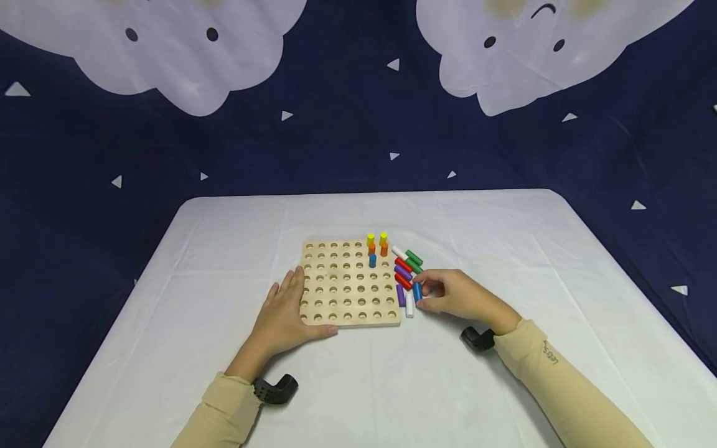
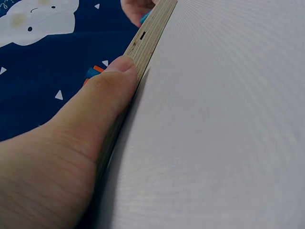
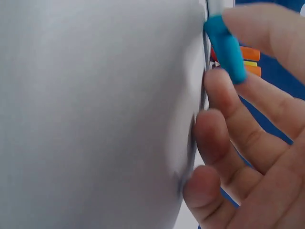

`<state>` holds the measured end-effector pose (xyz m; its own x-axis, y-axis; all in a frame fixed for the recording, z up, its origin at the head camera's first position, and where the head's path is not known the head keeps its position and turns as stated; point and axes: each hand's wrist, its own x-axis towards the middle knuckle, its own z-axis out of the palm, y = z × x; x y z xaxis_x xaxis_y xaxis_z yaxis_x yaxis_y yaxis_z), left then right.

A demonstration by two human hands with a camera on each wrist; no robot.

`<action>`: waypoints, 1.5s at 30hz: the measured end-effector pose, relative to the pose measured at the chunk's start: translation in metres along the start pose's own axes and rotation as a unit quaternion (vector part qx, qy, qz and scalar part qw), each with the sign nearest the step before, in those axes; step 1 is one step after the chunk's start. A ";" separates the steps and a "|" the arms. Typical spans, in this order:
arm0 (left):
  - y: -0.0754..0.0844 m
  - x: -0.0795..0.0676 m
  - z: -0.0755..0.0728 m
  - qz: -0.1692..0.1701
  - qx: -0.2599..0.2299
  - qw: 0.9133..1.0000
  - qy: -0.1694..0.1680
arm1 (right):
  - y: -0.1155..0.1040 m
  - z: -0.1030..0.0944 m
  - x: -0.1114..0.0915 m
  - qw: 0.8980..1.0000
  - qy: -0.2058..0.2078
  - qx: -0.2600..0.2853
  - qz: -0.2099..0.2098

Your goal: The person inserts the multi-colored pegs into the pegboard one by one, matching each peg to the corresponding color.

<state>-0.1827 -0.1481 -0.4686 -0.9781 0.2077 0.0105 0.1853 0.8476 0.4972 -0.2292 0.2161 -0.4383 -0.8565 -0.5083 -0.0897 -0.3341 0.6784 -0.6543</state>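
Note:
A wooden pegboard [image 1: 353, 322] with rows of holes lies on the table. Two yellow pegs [image 1: 370, 239], two orange pegs [image 1: 384, 250] and one blue peg [image 1: 372, 261] stand upright near its far right corner. My left hand [image 1: 285, 316] rests against the board, fingers along its left edge and thumb [image 2: 116, 78] on the near edge. To the right of the board, my right hand [image 1: 462, 295] pinches another blue peg [image 1: 417, 292] between thumb and fingertips. That peg [image 3: 228, 50] is tilted in the right wrist view.
Loose pegs lie along the board's right side: white [image 1: 409, 306], purple [image 1: 400, 295], red [image 1: 403, 281] and green [image 1: 414, 256] ones. A white cloth [image 1: 370, 398] covers the table. Behind it hangs a dark blue curtain [image 1: 347, 149] with clouds and triangles.

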 end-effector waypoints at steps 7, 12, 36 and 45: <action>-0.002 0.000 0.001 0.002 0.004 1.000 0.007 | 0.000 -0.001 0.004 1.000 0.015 0.011 -0.003; -0.002 0.000 0.001 0.001 0.004 1.000 0.007 | 0.002 -0.003 0.007 0.999 0.027 0.044 0.014; 0.001 0.001 0.000 -0.004 0.006 1.000 0.003 | -0.021 0.002 0.073 0.995 0.094 -0.010 -0.036; 0.002 0.000 0.000 -0.005 0.005 1.000 0.002 | -0.026 0.006 0.076 0.991 0.111 -0.059 -0.052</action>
<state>-0.1825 -0.1467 -0.4676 -0.9804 0.1967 0.0099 0.1765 0.8549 0.4878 -0.2834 0.1562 -0.4329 -0.8756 -0.4592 0.1496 -0.4582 0.6921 -0.5577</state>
